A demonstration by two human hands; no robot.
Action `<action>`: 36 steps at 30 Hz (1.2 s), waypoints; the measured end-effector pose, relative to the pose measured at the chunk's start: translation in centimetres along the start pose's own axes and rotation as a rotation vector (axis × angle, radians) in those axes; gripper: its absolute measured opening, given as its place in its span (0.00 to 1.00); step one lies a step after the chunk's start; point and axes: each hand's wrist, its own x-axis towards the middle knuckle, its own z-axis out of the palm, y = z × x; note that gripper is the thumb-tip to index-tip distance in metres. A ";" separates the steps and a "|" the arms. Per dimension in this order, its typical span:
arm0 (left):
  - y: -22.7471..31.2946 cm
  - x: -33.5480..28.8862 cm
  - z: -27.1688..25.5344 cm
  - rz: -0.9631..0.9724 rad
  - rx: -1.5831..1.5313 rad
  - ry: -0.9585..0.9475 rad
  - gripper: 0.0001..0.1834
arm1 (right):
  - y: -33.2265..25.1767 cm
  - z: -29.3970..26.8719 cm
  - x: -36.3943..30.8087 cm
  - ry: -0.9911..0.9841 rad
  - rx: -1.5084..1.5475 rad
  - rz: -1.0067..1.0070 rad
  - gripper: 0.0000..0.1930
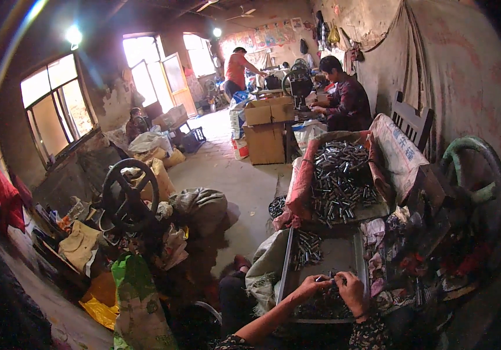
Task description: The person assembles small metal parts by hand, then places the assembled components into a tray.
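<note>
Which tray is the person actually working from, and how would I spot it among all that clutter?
Start at the big open sack heaped with small dark metal cylinders right of centre. Just below it lies a flat grey metal tray, with both the left hand and right hand over its near end. Unlike the cloth sack, it is rigid, straight-edged and holds only a few scattered cylinders.

Small metal cylinders (339,178): dark grey with silvery glints, same in the grey metal tray (343,256). Sack (399,153) holding them: off-white outside with blue print, pinkish-red lining. Bag (136,303) at lower left: green and white, yellow plastic (102,300) beside it. Handwheel (472,169) on right: pale green. Handwheel (130,195) on left: black. Cardboard boxes (266,129): tan. Own sleeve (373,335): dark with small speckled pattern.
</note>
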 end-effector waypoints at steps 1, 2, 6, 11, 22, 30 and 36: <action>0.1 -0.1 0.0 -0.002 0.024 0.002 0.15 | -0.2 -0.2 0.0 0.002 -0.052 0.005 0.09; -0.2 0.2 -0.1 -0.003 0.023 0.002 0.15 | -0.4 -0.3 0.0 0.001 -0.052 0.006 0.09; -0.9 0.6 -0.4 0.002 0.064 0.033 0.14 | -0.8 -0.4 0.1 -0.036 -0.076 0.029 0.09; -0.5 0.6 -0.3 -0.014 -0.002 0.010 0.14 | -0.9 -0.8 0.4 0.075 -0.072 0.006 0.07; 1.6 -1.1 1.3 -0.097 -0.285 -0.002 0.15 | -7.1 -14.4 -1.8 0.636 -0.481 -0.189 0.10; 5.5 0.5 4.1 -0.090 0.076 -0.018 0.11 | -7.3 -25.9 0.4 1.103 -0.945 -0.231 0.18; 5.2 5.7 7.6 -0.149 -0.059 -0.081 0.13 | -3.7 -30.9 2.1 1.296 -0.800 -0.224 0.22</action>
